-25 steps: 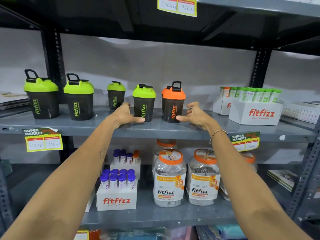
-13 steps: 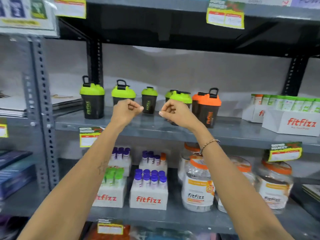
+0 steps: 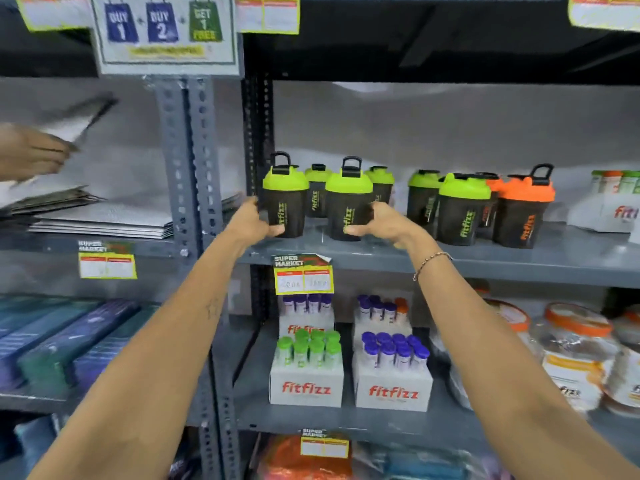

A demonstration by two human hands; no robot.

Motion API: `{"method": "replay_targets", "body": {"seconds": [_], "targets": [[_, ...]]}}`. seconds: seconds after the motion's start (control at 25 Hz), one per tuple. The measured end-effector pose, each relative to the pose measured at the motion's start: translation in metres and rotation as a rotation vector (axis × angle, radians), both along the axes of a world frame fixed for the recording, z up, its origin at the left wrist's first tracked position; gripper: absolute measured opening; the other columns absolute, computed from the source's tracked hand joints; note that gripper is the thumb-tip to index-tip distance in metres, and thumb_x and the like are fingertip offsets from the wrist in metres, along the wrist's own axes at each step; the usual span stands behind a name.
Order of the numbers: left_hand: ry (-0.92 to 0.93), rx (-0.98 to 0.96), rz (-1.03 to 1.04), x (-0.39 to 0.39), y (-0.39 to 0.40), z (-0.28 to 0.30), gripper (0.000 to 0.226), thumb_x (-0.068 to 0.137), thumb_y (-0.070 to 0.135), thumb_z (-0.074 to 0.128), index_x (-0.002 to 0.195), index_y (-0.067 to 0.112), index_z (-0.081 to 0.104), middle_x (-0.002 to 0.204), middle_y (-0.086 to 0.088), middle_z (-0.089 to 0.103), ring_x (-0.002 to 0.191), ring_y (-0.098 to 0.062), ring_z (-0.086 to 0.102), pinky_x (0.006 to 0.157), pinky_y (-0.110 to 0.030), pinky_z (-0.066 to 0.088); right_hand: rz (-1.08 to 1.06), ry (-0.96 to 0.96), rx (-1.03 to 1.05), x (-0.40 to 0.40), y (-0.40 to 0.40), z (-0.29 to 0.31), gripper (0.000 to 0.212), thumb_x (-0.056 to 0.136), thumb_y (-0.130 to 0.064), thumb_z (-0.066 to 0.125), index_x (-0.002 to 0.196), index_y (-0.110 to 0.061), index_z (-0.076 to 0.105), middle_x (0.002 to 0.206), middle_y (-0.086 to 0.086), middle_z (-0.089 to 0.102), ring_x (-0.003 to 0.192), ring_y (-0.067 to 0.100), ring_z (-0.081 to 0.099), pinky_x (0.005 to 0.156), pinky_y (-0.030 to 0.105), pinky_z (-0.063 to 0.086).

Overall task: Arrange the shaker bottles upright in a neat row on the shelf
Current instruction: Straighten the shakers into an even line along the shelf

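Several black shaker bottles stand upright on the grey middle shelf (image 3: pixel 554 261). My left hand (image 3: pixel 254 220) grips the leftmost green-lidded shaker (image 3: pixel 284 199) at its lower left side. My right hand (image 3: pixel 379 223) grips the second green-lidded shaker (image 3: pixel 348 206) at its lower right side. Smaller green-lidded shakers (image 3: pixel 317 190) stand behind these two. Further right stand another green-lidded shaker (image 3: pixel 460 211) and an orange-lidded shaker (image 3: pixel 523 213), with more partly hidden behind them.
Perforated steel posts (image 3: pixel 187 168) rise left of the shakers. Another person's hand (image 3: pixel 27 154) holds flat packets at far left above a stack (image 3: pixel 97 220). Fitfizz tube boxes (image 3: pixel 306 389) and jars (image 3: pixel 571 358) fill the lower shelf. A white box (image 3: pixel 609 213) sits at the shelf's right.
The view has swung left. Both hands went from hovering closed in front of the row to gripping the two leftmost green-lidded shakers. Another person's hand has appeared at far left.
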State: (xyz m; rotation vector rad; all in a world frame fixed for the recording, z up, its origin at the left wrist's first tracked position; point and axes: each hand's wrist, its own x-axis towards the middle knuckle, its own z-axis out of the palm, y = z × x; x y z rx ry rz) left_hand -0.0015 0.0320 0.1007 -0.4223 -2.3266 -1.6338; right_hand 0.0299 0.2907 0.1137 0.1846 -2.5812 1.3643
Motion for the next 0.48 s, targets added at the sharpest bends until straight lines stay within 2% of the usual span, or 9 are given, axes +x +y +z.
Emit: {"method": "replay_targets", "body": {"seconds": [0.04, 0.08, 0.2, 0.28, 0.36, 0.44, 0.48], "targets": [[-0.039, -0.09, -0.041, -0.005, -0.001, -0.002, 0.066, 0.076, -0.009, 0.072, 0.134, -0.002, 0.041, 0.133, -0.013, 0.054, 0.126, -0.026, 0.049, 0.106, -0.032, 0.038, 0.021, -0.008, -0.017, -0.001, -0.002, -0.001, 0.035, 0.078, -0.009, 0.078, 0.106, -0.017, 0.058, 0.103, -0.005, 0.067, 0.106, 0.014, 0.062, 0.085, 0.017, 0.051], [-0.079, -0.147, -0.077, -0.01, -0.002, -0.003, 0.059, 0.076, -0.009, 0.072, 0.129, 0.001, 0.047, 0.126, -0.009, 0.059, 0.123, -0.025, 0.052, 0.105, -0.032, 0.039, 0.026, -0.015, -0.013, -0.002, -0.003, -0.002, 0.036, 0.077, -0.006, 0.078, 0.104, -0.018, 0.058, 0.101, -0.006, 0.067, 0.104, 0.012, 0.062, 0.082, 0.013, 0.049], [-0.136, -0.191, -0.146, -0.023, -0.008, -0.001, 0.05, 0.075, -0.01, 0.072, 0.113, 0.015, 0.05, 0.102, 0.001, 0.064, 0.111, -0.021, 0.058, 0.097, -0.03, 0.043, 0.001, -0.025, -0.035, -0.008, -0.003, -0.007, 0.051, 0.073, -0.002, 0.079, 0.118, -0.011, 0.056, 0.116, 0.005, 0.069, 0.109, 0.018, 0.063, 0.097, 0.028, 0.045], [-0.136, -0.183, -0.165, -0.028, -0.011, 0.002, 0.05, 0.074, -0.008, 0.074, 0.11, 0.018, 0.049, 0.099, 0.003, 0.064, 0.104, -0.018, 0.059, 0.091, -0.028, 0.043, -0.026, -0.029, -0.088, -0.013, -0.004, -0.012, 0.061, 0.072, 0.002, 0.079, 0.127, -0.007, 0.053, 0.1, -0.003, 0.07, 0.097, 0.01, 0.065, 0.099, 0.029, 0.045], [-0.133, -0.157, -0.173, -0.033, -0.013, 0.001, 0.048, 0.074, -0.007, 0.075, 0.108, 0.018, 0.051, 0.102, 0.001, 0.066, 0.1, -0.017, 0.061, 0.088, -0.026, 0.045, -0.043, -0.031, -0.097, -0.014, -0.003, -0.013, 0.066, 0.071, 0.002, 0.08, 0.13, -0.002, 0.052, 0.085, -0.014, 0.063, 0.089, 0.003, 0.061, 0.093, 0.025, 0.043], [-0.122, -0.148, -0.165, -0.039, -0.015, -0.002, 0.049, 0.073, -0.006, 0.076, 0.111, 0.016, 0.054, 0.107, -0.003, 0.066, 0.1, -0.016, 0.062, 0.09, -0.027, 0.047, -0.022, -0.034, -0.11, -0.016, 0.0, -0.013, 0.054, 0.069, 0.001, 0.082, 0.118, -0.009, 0.061, 0.094, -0.009, 0.067, 0.107, 0.013, 0.063, 0.095, 0.028, 0.046], [-0.119, -0.15, -0.157, -0.04, -0.015, -0.003, 0.055, 0.072, -0.005, 0.077, 0.118, 0.014, 0.053, 0.111, -0.004, 0.065, 0.103, -0.018, 0.062, 0.095, -0.031, 0.047, -0.017, -0.03, -0.115, -0.016, 0.002, -0.013, 0.052, 0.068, 0.001, 0.082, 0.114, -0.01, 0.063, 0.103, -0.004, 0.07, 0.114, 0.018, 0.062, 0.097, 0.03, 0.048]]}}
